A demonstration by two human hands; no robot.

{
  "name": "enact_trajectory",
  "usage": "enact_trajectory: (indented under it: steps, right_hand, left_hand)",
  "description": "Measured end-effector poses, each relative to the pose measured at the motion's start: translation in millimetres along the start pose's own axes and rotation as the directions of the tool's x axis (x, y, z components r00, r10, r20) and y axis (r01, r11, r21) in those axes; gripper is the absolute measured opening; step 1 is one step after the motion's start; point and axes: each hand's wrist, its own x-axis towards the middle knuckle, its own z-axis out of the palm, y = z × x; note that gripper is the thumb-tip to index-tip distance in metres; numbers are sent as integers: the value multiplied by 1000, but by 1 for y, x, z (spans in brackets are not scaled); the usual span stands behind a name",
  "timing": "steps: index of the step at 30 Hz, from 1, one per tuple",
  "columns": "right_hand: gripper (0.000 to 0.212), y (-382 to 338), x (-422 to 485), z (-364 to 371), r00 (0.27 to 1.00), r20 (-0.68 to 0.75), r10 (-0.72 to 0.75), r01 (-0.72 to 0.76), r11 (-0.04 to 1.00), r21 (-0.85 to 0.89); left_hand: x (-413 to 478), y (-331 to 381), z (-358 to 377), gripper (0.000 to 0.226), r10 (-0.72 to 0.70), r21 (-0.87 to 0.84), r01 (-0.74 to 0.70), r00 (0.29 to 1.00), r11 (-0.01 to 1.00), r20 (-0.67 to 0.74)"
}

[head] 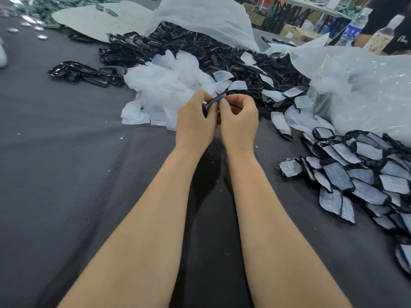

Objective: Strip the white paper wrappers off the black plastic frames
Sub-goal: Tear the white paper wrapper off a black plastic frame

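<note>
Held over the dark grey worktop (66, 174), a paper-wrapped black plastic frame (215, 101) is pinched in the grip of left hand (195, 123) and right hand (241, 122), twelve o'clock of the wrists.

Two hands (195, 123) (239, 123), two bottles (355, 25) (385, 34), one held frame (216, 101); piled frames (200, 50) and wrappers (169, 83) beyond counting.

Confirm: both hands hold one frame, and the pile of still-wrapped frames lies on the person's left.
No: the head view shows the pile of still-wrapped frames on the person's right. The left hand and right hand do hold one frame.
</note>
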Motion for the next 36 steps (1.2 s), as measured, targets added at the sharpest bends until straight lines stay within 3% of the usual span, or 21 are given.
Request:
enact_trajectory:
  steps: [3,9,23,29,33,36]
  right_hand:
    - [10,-1,1,-1,1000,15,14,-14,1000,-3]
    - [11,-1,-3,-1,987,12,-161,161,983,-92]
    - [2,5,7,-9,999,17,-47,47,998,-33]
    - [10,7,13,-15,993,56,105,-109,990,88]
    - [3,10,17,-20,942,224,249,-307,910,279]
    - [10,11,18,-21,923,270,274,-357,871,336]
  left_hand:
    - [0,0,1,11,-11,-38,11,1000,999,-8]
    - [0,-2,1,11,-11,-36,8,998,999,-62]
    - [-2,0,0,8,60,-37,-60,998,998,14]
    - [-2,0,-1,6,37,-77,-30,995,997,95]
    - [0,2,-4,7,-1,-125,20,989,992,149]
    - [0,3,-6,6,-54,-170,85,982,982,181]
